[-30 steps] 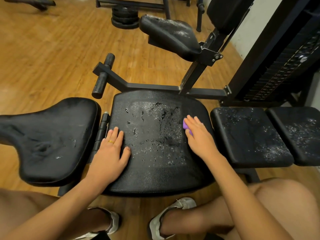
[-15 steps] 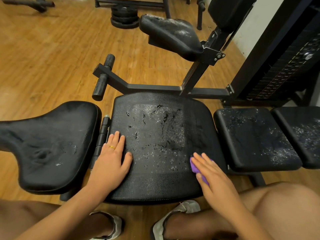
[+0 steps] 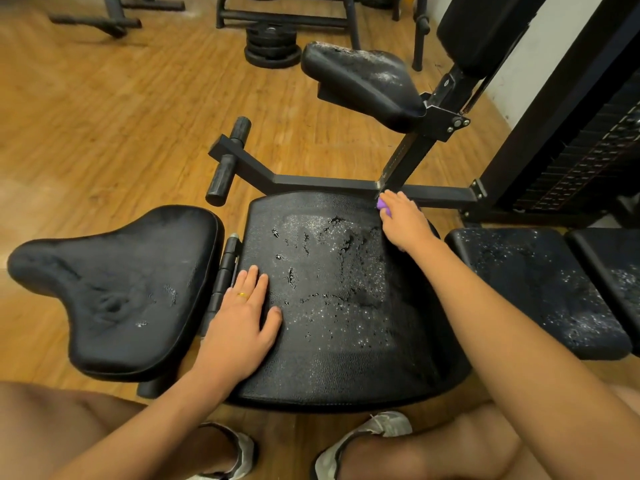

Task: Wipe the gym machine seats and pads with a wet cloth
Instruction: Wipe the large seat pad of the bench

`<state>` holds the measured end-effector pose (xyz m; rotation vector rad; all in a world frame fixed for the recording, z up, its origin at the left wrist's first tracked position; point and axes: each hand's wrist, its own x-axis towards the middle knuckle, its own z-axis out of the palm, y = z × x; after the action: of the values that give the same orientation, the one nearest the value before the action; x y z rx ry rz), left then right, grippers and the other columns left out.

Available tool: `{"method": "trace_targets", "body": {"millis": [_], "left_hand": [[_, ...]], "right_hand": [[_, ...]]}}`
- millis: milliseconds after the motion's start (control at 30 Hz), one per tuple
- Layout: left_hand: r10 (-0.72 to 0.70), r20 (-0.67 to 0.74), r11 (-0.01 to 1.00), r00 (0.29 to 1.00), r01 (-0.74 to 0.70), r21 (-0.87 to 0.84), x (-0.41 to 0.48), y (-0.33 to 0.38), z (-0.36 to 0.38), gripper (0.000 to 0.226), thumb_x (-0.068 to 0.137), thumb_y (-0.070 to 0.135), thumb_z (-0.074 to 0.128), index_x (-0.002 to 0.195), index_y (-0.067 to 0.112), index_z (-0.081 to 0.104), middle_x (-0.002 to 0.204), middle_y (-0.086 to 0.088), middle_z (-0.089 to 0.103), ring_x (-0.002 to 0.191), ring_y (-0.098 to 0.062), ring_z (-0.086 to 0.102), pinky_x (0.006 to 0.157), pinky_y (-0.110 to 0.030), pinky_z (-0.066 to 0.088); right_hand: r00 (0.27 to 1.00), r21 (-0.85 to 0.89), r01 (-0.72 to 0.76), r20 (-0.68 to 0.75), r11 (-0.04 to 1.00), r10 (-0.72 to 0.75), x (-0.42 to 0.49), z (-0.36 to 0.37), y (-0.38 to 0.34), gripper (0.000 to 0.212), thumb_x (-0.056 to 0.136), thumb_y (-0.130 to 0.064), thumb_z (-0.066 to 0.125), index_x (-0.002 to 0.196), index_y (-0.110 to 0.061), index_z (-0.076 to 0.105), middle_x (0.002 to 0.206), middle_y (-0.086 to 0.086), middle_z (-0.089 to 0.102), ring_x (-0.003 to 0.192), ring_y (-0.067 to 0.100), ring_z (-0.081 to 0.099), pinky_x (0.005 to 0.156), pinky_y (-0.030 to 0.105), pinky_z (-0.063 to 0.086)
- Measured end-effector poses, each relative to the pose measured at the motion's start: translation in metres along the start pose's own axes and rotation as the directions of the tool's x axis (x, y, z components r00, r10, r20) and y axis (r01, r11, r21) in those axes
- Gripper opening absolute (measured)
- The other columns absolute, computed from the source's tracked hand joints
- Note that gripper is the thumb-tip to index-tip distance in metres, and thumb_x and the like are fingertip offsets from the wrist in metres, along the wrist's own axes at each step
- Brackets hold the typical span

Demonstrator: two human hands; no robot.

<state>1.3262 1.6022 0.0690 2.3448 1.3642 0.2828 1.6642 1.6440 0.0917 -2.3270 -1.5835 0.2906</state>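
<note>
**Purple cloth pressing on the far right corner of the middle seat**

The right hand [image 3: 403, 221] is reaching to the far right corner of the middle seat [image 3: 339, 341], just beside the black frame bar [image 3: 329, 184]. It is pressing a small purple cloth [image 3: 383, 206] against the black vinyl. Its grip is lying open, fingers fairly straight over the cloth rather than clenching it, and only the cloth's far left edge is peeking out from under the fingertips.

The left hand [image 3: 242, 317] is resting flat on the near left part of the same seat, grip open and holding nothing, a gold ring [image 3: 243, 294] showing on one finger. Water droplets and cracks are glistening across the seat between the two hands.

A saddle-shaped pad [image 3: 114, 292] is sitting to the left, two droplet-speckled pads [image 3: 533, 289] to the right, and a raised pad [image 3: 360, 81] is standing farther off on its post. Weight plates [image 3: 272, 46] are lying on the wooden floor [image 3: 104, 116] beyond.
</note>
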Motion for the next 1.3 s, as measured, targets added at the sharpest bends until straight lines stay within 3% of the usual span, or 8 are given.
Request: {"method": "trace_targets", "body": {"millis": [100,200,300,433,800,1133,1200,1300], "left_hand": [[-0.001,-0.001,1.0,1.0,0.001,0.016,0.0,-0.002,0.001,0.079,0.09,0.057,0.021,0.157,0.015,0.026,0.166,-0.001,0.009,0.153,-0.015,0.004,0.121,-0.033,0.009],[0.015,-0.01,1.0,1.0,-0.015,0.024,-0.001,-0.002,0.001,0.086,0.086,0.06,0.014,0.156,0.012,0.027,0.166,-0.004,0.012,0.153,-0.019,0.006,0.12,-0.032,0.007],[0.019,-0.007,1.0,1.0,-0.019,0.024,-0.001,-0.002,0.002,0.088,0.085,0.061,0.012,0.156,0.011,0.027,0.166,-0.006,0.012,0.153,-0.02,0.006,0.121,-0.035,0.01],[0.021,-0.008,1.0,1.0,-0.021,0.022,0.002,-0.003,0.004,0.087,0.085,0.06,0.014,0.155,0.011,0.028,0.165,-0.006,0.013,0.153,-0.02,0.007,0.121,-0.034,0.009],[0.021,0.007,0.999,1.0,-0.021,0.045,0.0,-0.002,-0.001,0.09,0.083,0.062,0.009,0.156,0.012,0.025,0.166,-0.006,0.011,0.153,-0.02,0.005,0.119,-0.029,0.004],[0.026,-0.013,0.999,1.0,-0.026,0.042,0.0,-0.001,-0.002,0.087,0.085,0.061,0.013,0.156,0.012,0.027,0.166,-0.005,0.012,0.153,-0.019,0.006,0.117,-0.028,0.005],[0.015,-0.003,0.999,1.0,-0.015,0.037,0.001,-0.001,-0.002,0.082,0.088,0.058,0.017,0.156,0.013,0.025,0.166,-0.003,0.01,0.153,-0.018,0.005,0.118,-0.031,0.008],[-0.001,0.022,0.999,1.0,0.0,0.039,0.001,-0.001,-0.001,0.082,0.088,0.057,0.018,0.156,0.013,0.026,0.166,-0.004,0.011,0.153,-0.02,0.006,0.121,-0.038,0.015]], "right_hand": [[1.0,-0.008,0.017,-0.021,1.0,-0.018,-0.016,0.005,0.0,0.034,0.1,-0.007,0.04,0.133,-0.004,0.048,0.14,0.013,0.048,0.132,0.038,0.038,0.106,0.044,0.032],[0.997,0.015,0.073,0.012,0.997,-0.073,-0.059,0.013,0.006,0.048,0.103,-0.009,0.039,0.15,-0.008,0.036,0.16,0.005,0.028,0.149,0.029,0.018,0.119,0.035,0.013],[0.988,0.052,0.156,0.015,0.986,-0.157,-0.123,0.019,0.01,0.049,0.102,-0.01,0.042,0.151,-0.012,0.036,0.16,-0.002,0.026,0.15,0.018,0.014,0.118,0.022,0.003],[0.989,0.07,0.147,0.017,0.987,-0.148,-0.156,0.023,0.011,0.048,0.101,-0.012,0.044,0.149,-0.014,0.04,0.157,-0.007,0.031,0.147,0.009,0.015,0.117,0.02,0.005],[0.999,0.021,0.026,0.026,0.999,-0.027,-0.043,0.02,0.0,0.049,0.104,-0.011,0.034,0.152,-0.012,0.032,0.163,0.003,0.021,0.151,0.027,0.01,0.12,0.038,0.01],[0.988,0.146,0.131,0.062,0.981,-0.141,-0.236,0.022,-0.002,0.05,0.097,-0.021,0.042,0.147,-0.022,0.042,0.154,-0.016,0.03,0.147,0.003,0.017,0.118,0.015,0.005],[0.988,0.156,0.108,0.096,0.982,-0.124,-0.24,0.022,-0.002,0.051,0.096,-0.025,0.039,0.147,-0.026,0.037,0.153,-0.021,0.026,0.146,-0.002,0.012,0.117,0.012,0.002],[0.991,0.138,0.104,0.073,0.985,-0.115,-0.199,0.024,-0.003,0.049,0.101,-0.021,0.039,0.149,-0.02,0.037,0.155,-0.015,0.024,0.148,0.006,0.013,0.116,0.012,0.0]]}}
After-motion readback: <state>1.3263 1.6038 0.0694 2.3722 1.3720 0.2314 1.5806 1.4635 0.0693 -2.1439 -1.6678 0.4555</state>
